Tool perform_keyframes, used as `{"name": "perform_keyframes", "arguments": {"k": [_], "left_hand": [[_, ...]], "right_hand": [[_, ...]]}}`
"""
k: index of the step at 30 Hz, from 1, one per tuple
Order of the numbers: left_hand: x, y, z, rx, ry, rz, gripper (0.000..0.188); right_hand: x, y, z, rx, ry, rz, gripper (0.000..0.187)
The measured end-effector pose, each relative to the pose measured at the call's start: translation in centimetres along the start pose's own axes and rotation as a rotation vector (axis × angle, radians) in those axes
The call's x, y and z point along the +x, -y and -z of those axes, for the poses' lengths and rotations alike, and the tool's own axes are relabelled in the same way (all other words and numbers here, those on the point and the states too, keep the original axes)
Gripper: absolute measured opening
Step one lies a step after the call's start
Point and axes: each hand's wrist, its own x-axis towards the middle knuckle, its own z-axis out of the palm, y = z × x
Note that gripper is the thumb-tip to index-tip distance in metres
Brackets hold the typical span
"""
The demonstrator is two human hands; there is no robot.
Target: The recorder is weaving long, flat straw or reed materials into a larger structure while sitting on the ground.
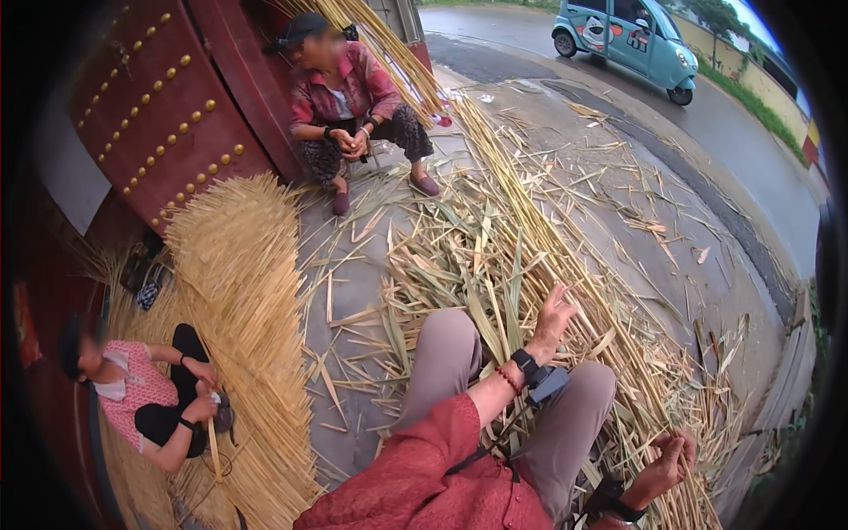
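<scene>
Long yellow-green reed stalks (530,208) lie in a bundle, running from the far middle down past my right side. My left hand (554,320) is over the bundle beside my knee, its fingers stretched out and apart, holding nothing that I can see. Lower right, my right hand (669,465) is closed, thumb and fingers pinched together at a reed stalk on the bundle's near end. The fingertips partly hide the stalk there. Stripped dry leaves (477,265) are heaped in front of my knees, against the bundle.
A person (349,93) sits at the far left by a studded red door (168,106), hands together. Another person (146,389) works a strip at a large woven reed mat (243,265) on the left. A light-blue three-wheeled vehicle (627,40) is on the road.
</scene>
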Motion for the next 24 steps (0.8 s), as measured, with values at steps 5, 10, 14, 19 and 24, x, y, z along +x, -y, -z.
{"name": "perform_keyframes", "arguments": {"k": [5, 10, 14, 19, 24], "left_hand": [[3.5, 2.8, -0.2, -0.364, 0.271, 0.229, 0.079], [5.2, 4.2, -2.4, -0.454, 0.436, 0.291, 0.03], [5.0, 6.0, -4.1, -0.409, 0.313, 0.28, 0.028], [3.4, 5.7, -7.5, -0.157, 0.278, 0.205, 0.036], [1.9, 5.8, -8.2, -0.08, 0.246, 0.198, 0.037]], "right_hand": [[-0.1, 0.4, 5.7, 0.033, -0.151, 0.045, 0.021], [-1.3, -2.2, 15.5, 0.12, -0.035, -0.006, 0.024], [-2.1, -0.9, 15.6, 0.241, -0.233, -0.038, 0.023], [-3.1, -2.2, 20.3, -0.766, -0.175, -0.006, 0.034], [-4.2, -5.6, 23.1, -0.954, -0.172, -0.023, 0.035]]}}
